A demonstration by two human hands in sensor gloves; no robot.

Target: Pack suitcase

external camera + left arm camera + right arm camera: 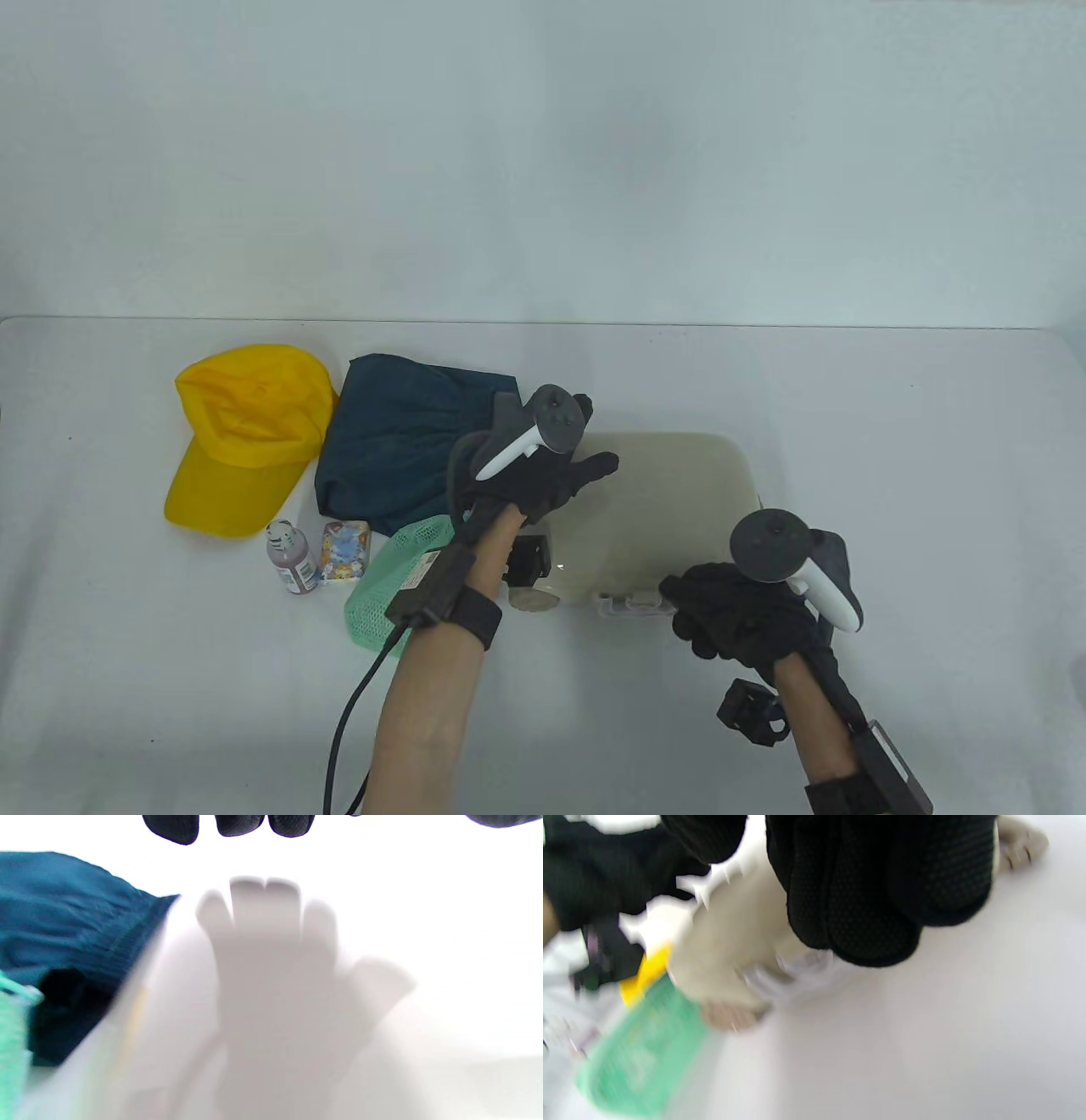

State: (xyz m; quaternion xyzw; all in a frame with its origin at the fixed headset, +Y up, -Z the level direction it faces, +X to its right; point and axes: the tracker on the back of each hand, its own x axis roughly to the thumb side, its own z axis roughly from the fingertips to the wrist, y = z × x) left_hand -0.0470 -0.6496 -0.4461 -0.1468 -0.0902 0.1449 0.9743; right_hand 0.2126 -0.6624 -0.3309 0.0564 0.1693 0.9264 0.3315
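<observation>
Right grip (pixel 721 613) at suitcase (pixel 670 518) latch; cap (pixel 242 437), shorts (pixel 399 441) left.

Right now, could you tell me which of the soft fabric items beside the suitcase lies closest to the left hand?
The dark teal folded garment: the left hand overlaps its right edge. The green mesh bag sits by the forearm, and the yellow cap lies farthest left.

Yellow cap (pixel 242 441); teal garment (pixel 399 446); green mesh pouch (pixel 386 586); cream suitcase (pixel 662 509); purple bottle (pixel 291 559).
</observation>
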